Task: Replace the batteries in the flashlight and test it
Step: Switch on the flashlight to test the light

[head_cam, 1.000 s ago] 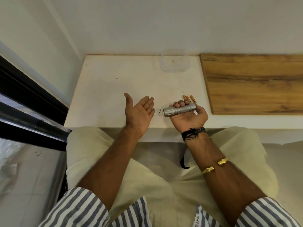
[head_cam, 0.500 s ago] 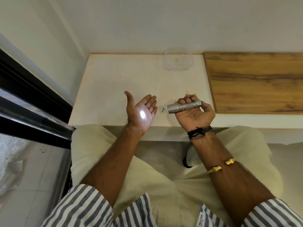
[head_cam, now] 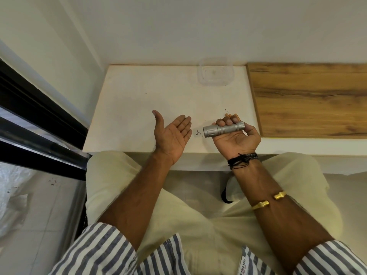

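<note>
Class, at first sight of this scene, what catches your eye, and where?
A silver flashlight is gripped in the right hand at the white table's near edge, pointing at the open left hand. Gold batteries lie just beyond it; a clear container sits by the wall.

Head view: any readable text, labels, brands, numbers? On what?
"POLO ASSN": likely reading, small and rotated, on the white tag at the striped shirt's hem; the rest of the tag is unreadable.
batteries: any print is too small to read.
flashlight: no marking visible.
</note>
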A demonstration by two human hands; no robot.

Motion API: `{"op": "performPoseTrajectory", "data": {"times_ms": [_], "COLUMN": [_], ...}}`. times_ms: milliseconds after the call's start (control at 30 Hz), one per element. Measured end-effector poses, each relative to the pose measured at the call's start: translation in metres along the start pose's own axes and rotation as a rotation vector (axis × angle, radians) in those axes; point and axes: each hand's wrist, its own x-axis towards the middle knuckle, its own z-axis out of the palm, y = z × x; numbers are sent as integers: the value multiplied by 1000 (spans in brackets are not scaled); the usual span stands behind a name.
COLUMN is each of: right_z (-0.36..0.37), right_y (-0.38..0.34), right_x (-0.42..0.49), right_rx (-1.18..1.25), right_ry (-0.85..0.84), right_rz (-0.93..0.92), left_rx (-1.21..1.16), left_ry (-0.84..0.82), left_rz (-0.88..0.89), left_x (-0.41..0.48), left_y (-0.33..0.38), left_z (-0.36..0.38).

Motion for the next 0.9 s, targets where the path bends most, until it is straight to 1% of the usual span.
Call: {"op": "performPoseTrajectory", "data": {"times_ms": [167, 433, 533, 633, 700, 800, 833, 867, 900], "right_z": [2, 1, 4, 7, 7, 5, 4, 3, 4], "right_y": [1, 0, -2, -1, -1, -5, -6, -6, -6], "right_x": [2, -3, -2, 3, 6, 6, 5, 4, 2], "right_rx": [2, -38, -129, -389, -648, -1282, -1447, -1543, -1580], "right_ry": [55, -27, -35, 51, 75, 19, 1, -15, -37], "right_rz": [-43, 20, 35, 4, -82, -372, -492, -609, -720], "left_rx": [-29, -69, -73, -73, -51, -24, -26, -25, -19], "left_ry": [-13, -39, -37, 8, 76, 138, 153, 166, 177], "left_rz": [-8, -18, -8, 31, 79, 134, 144, 152, 160], "left_x": [1, 1, 0, 0, 2, 4, 4, 5, 5], "left_y": [1, 3, 3, 4, 4, 7, 8, 8, 9], "left_z": [-3, -1, 0, 0, -1, -5, -6, -6, -6]}}
